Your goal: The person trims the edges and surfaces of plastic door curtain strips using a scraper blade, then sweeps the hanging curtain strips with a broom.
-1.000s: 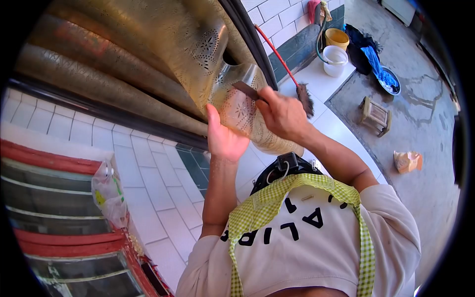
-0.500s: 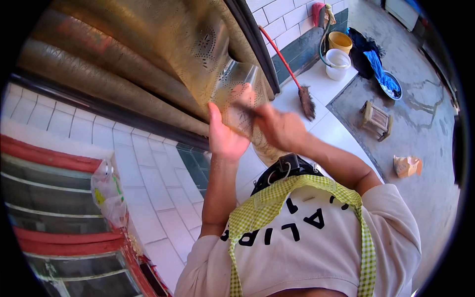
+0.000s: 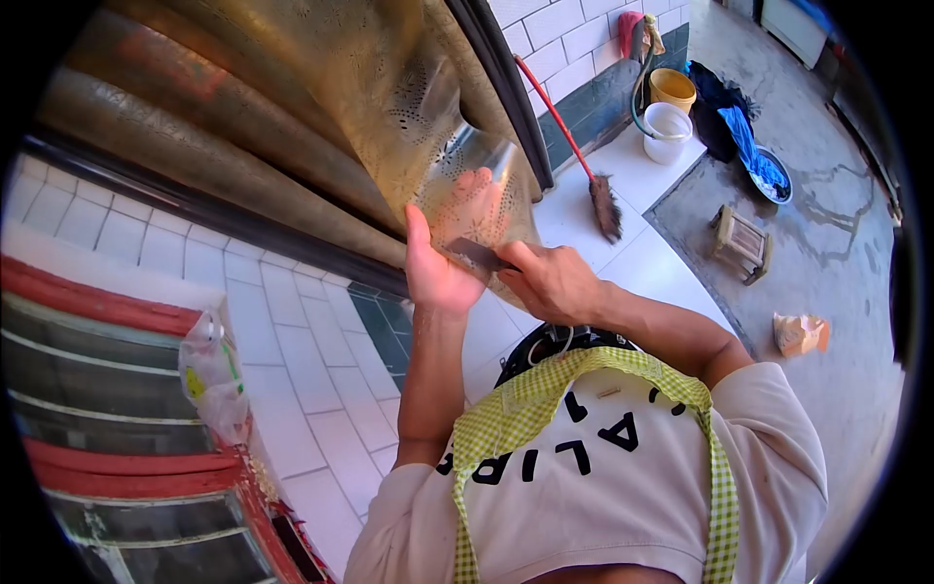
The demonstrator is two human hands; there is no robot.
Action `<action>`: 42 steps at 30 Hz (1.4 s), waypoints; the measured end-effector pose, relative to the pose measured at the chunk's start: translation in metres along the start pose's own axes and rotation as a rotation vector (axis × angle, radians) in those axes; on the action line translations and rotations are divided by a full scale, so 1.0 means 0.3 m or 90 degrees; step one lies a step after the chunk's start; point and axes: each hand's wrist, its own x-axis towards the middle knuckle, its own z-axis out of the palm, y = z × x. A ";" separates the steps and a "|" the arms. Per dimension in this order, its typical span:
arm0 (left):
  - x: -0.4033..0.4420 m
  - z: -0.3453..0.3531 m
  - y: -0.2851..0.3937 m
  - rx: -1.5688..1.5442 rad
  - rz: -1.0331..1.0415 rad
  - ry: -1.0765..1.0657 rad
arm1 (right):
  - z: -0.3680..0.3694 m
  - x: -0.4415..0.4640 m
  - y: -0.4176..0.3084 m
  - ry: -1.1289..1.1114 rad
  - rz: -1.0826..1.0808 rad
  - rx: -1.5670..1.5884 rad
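My left hand is behind the lower corner of a see-through plastic door curtain with a punched flower pattern. Its palm faces up, the fingers show through the plastic, and the thumb is at the curtain's left edge. In my right hand, closed fingers grip a dark, flat scraper-like blade. The blade lies over the curtain corner, in front of my left palm; its handle is hidden in my fist.
A red-handled broom leans on the tiled wall at right. Beyond it are a white bucket, a yellow bucket, a basin with blue cloth, a wooden stool and a paper bag. A plastic bag hangs at left.
My right hand and the blade have moved down toward the curtain's lower edge. The blade was blurred and higher before. My left hand has stayed nearly in place.
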 end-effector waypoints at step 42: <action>-0.015 -0.130 0.064 0.076 -0.087 0.012 | -0.204 0.070 0.168 -0.205 -0.342 -0.242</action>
